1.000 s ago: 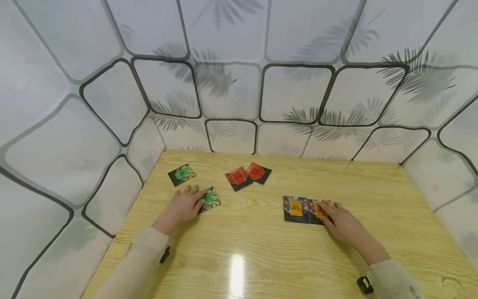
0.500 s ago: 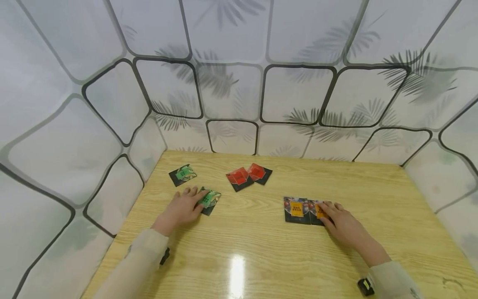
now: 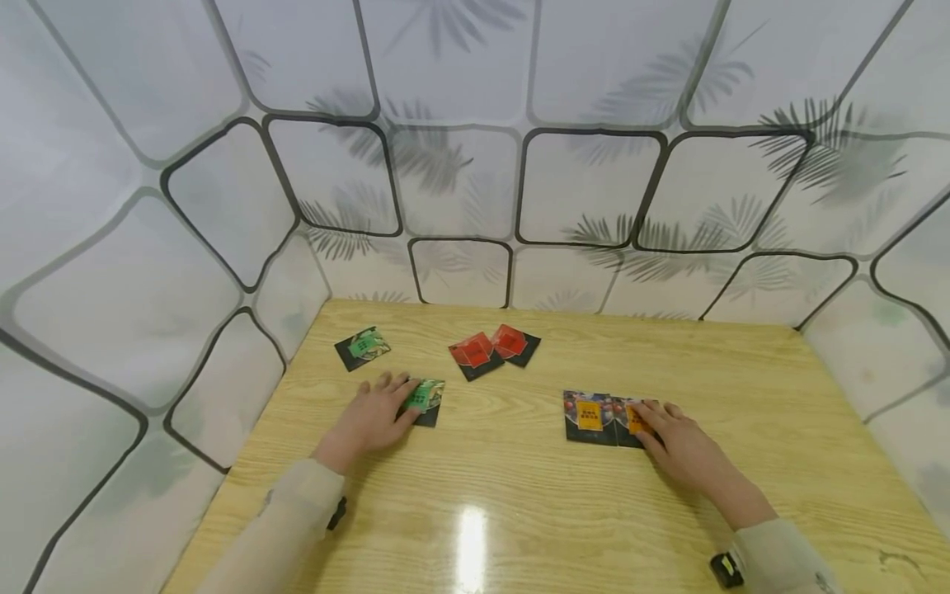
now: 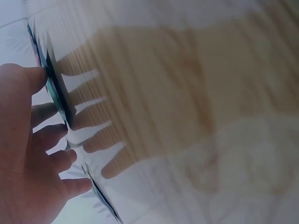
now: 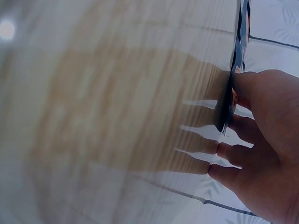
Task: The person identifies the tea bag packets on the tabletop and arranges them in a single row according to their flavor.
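- The left red packet (image 3: 475, 355) lies flat on the tabletop (image 3: 512, 478); I place everything from it, seen from the person's side.
- Nearer the person and left of the red packet, the near green packet (image 3: 428, 406) lies partly under the left hand (image 3: 373, 419). That grip is loose, fingers spread and nearly straight, thumb and forefinger laid on the packet rather than wrapped round it.
- To the right of the red packet and nearer the person, the right hand (image 3: 686, 445) rests likewise on the right orange-label packet (image 3: 626, 433), its grip spread, clutching nothing.
- With such light contact, I'd expect fingertips to skid on the wrappers, and uneven pressure from thumb and forefinger could swivel the near green packet askew.
- The left orange-label packet (image 3: 590, 417) sits against its partner, so a leftward push could ride one over the other.
- The far green packet (image 3: 362, 348) lies left of the red packet, turned askew; the left hand's outer fingers sit near it and could nudge it.
- The right red packet (image 3: 515, 345) meets the landmark's right side; touching or overlapping, I cannot tell.
- Beyond them, the patterned wall (image 3: 460, 190) limits the space.
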Tool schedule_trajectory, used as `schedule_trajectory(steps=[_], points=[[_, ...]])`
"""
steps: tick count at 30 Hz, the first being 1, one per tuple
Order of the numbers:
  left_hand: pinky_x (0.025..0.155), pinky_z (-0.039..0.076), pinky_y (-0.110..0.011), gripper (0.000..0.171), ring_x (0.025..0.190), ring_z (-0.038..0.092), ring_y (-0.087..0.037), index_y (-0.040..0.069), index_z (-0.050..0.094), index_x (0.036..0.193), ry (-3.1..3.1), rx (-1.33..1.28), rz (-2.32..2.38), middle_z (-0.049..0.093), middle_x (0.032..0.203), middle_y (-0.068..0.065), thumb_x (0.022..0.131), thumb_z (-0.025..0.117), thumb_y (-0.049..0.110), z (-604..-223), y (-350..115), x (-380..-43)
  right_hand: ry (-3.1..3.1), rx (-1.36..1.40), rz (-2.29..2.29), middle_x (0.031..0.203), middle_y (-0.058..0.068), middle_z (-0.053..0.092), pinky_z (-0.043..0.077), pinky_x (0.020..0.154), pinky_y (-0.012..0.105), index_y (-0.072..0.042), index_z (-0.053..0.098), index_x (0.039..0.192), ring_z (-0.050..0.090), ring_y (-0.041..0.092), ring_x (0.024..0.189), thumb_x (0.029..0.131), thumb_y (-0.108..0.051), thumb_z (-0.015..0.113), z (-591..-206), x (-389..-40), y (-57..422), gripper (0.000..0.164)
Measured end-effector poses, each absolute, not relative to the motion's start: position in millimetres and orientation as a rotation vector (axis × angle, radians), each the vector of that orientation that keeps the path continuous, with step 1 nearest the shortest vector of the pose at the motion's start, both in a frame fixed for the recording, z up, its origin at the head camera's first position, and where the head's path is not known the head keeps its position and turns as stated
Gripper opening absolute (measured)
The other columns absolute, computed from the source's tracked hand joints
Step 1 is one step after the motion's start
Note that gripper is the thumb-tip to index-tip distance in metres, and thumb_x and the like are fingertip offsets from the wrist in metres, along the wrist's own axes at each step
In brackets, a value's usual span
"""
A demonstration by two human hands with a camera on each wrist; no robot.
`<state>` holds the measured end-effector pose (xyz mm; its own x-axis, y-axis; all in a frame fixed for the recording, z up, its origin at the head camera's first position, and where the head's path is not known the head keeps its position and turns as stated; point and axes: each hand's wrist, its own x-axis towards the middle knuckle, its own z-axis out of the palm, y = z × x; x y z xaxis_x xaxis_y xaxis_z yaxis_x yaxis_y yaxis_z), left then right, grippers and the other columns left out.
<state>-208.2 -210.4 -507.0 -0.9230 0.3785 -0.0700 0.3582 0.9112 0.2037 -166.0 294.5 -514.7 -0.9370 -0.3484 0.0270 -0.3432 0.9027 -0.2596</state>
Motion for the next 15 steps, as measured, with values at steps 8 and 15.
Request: schedule_trajectory(steps=[8, 15], points=[[0.120, 0.030, -0.074, 0.063, 0.154, 0.035, -0.051, 0.009, 0.040, 0.163, 2.957, 0.569, 0.303, 0.041, 0.166, -0.021, 0.111, 0.049, 0.044, -508, -200, -210, 3.047, -0.553, -0.421, 0.155, 0.033, 0.049, 0.041, 0.109, 0.074, 0.002, 0.051, 0.154, 0.042, 0.063, 0.141, 0.108, -0.026, 0.061, -517, -167, 295, 0.055], [0.121, 0.029, -0.073, 0.063, 0.155, 0.034, -0.050, 0.010, 0.041, 0.163, 2.947, 0.583, 0.327, 0.041, 0.167, -0.021, 0.111, 0.050, 0.043, -508, -186, -210, 3.049, -0.554, -0.433, 0.155, 0.033, 0.049, 0.042, 0.108, 0.074, 0.003, 0.051, 0.153, 0.042, 0.063, 0.141, 0.108, -0.024, 0.062, -519, -166, 296, 0.055]])
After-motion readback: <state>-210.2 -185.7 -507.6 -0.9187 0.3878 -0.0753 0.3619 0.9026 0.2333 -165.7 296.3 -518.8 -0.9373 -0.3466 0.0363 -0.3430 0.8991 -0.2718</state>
